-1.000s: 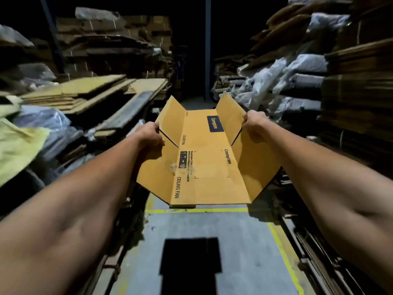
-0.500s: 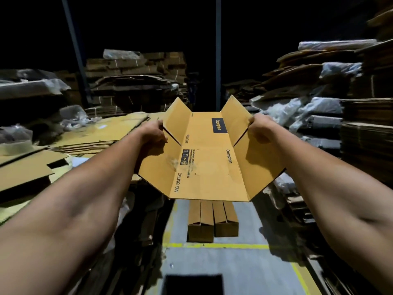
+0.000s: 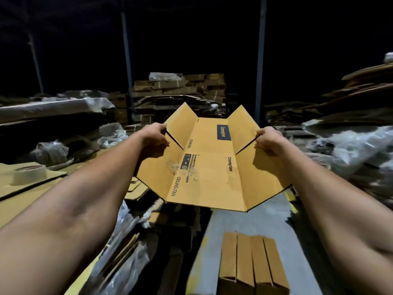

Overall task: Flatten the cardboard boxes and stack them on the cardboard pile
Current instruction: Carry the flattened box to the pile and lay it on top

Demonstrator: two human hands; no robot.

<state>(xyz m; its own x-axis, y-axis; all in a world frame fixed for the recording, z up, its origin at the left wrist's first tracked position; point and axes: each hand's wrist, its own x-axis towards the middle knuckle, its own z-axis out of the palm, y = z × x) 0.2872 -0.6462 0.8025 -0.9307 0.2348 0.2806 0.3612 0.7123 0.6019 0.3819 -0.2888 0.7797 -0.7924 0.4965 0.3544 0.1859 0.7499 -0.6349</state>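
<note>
Currently the opened ceiling-fan box is held in mid-air, left hand and right hand each pinching a side edge at the flap slits. Likely light, stiff along creases, floppy between grips; hold near folds.

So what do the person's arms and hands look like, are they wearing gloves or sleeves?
No gloves and no sleeves show. The left hand and right hand are bare, and both forearms are uncovered right to the bottom corners of the picture. No watch, ring, wristband or marking shows on either wrist. The arms look stretched and broad near the camera, an effect of the wide-angle lens.
</note>
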